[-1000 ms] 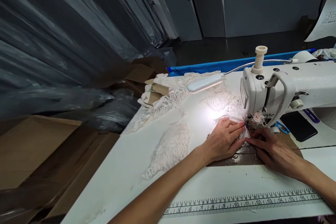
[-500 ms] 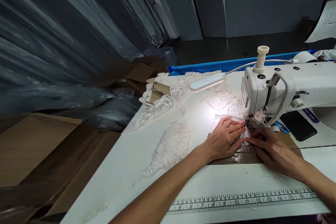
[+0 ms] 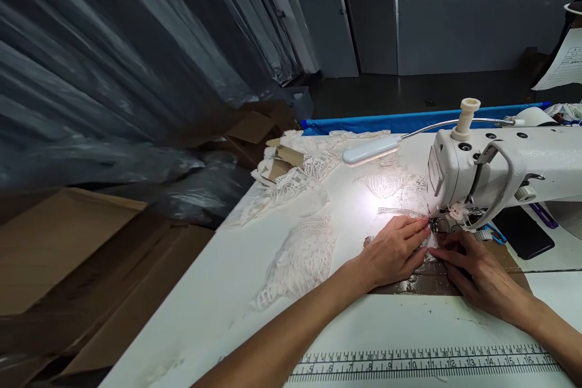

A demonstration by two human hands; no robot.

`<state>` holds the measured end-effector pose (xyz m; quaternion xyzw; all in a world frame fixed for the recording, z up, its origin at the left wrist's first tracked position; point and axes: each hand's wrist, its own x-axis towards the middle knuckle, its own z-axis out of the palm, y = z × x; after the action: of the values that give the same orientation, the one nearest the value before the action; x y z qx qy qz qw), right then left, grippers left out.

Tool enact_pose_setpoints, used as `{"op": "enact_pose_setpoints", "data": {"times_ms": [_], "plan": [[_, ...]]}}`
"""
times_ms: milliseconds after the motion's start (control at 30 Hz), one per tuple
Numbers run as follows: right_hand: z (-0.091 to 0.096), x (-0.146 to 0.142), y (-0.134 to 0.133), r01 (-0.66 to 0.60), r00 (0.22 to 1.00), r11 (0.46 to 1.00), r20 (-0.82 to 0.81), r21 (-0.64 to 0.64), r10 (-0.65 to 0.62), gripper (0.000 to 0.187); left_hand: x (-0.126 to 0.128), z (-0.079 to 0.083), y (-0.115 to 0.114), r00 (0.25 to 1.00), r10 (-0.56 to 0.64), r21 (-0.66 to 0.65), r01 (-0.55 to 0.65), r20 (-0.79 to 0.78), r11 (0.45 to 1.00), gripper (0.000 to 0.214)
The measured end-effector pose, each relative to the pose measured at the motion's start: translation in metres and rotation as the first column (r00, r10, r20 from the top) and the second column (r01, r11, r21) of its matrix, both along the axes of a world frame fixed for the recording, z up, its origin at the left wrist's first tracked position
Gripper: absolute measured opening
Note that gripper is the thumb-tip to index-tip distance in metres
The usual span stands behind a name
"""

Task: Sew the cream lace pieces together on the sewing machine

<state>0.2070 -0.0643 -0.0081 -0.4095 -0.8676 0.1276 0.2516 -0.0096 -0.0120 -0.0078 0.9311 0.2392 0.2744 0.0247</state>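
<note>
My left hand (image 3: 398,251) lies flat with fingers stretched over a piece of white lace fabric (image 3: 429,254), its fingertips close to the presser foot (image 3: 433,225) of a white sewing machine (image 3: 541,154). From the other side, my right hand (image 3: 475,270) pinches the near edge of that lace between thumb and forefinger, just right of the needle area. Its other fingers are curled. Much of the lace is hidden under both hands. A lamp head (image 3: 370,151) on a bendy neck lights the spot.
Another lace piece (image 3: 302,254) lies left on the white table (image 3: 204,315), with more lace and a cardboard piece (image 3: 291,156) behind it. A black phone (image 3: 524,233) and purple snips (image 3: 544,216) lie under the machine arm. A printed ruler (image 3: 425,364) runs along the front edge. Cardboard boxes (image 3: 68,242) stand left.
The camera has tilted slightly, so everything sits a little lower and further right. Both hands keep nearly the same place beside the presser foot.
</note>
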Motion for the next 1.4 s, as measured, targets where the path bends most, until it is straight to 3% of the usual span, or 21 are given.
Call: {"op": "enact_pose_setpoints", "data": {"times_ms": [100, 333, 467, 667, 1033, 1400], "plan": [[-0.001, 0.0, 0.0, -0.007, 1.0, 1.0, -0.002, -0.013, 0.007, 0.035, 0.0, 0.001, 0.0, 1.0, 0.002, 0.017, -0.002, -0.014, 1.0, 0.033], [0.001, -0.001, 0.001, 0.002, 1.0, 1.0, -0.026, 0.001, -0.002, 0.036, -0.004, 0.003, 0.004, 0.998, 0.0, -0.143, -0.008, -0.056, 0.99, 0.032], [-0.001, 0.0, 0.001, 0.0, 1.0, 1.0, -0.02, -0.005, 0.0, 0.035, -0.005, 0.001, 0.005, 0.998, 0.003, -0.164, -0.014, -0.068, 0.986, 0.033], [-0.004, 0.003, 0.0, 0.021, 1.0, 0.997, 0.011, -0.073, -0.02, 0.035, -0.005, -0.002, 0.005, 0.997, 0.005, -0.095, -0.013, -0.08, 0.995, 0.034], [0.009, 0.002, 0.003, -0.05, 0.999, 0.998, -0.016, -0.048, 0.049, 0.034, 0.002, 0.006, 0.0, 0.997, 0.013, 0.184, 0.0, -0.072, 0.983, 0.021], [0.005, 0.001, 0.002, -0.014, 1.0, 0.998, 0.016, -0.064, 0.015, 0.038, 0.0, 0.011, 0.001, 0.994, 0.035, 0.097, -0.025, -0.107, 0.995, 0.023]]}}
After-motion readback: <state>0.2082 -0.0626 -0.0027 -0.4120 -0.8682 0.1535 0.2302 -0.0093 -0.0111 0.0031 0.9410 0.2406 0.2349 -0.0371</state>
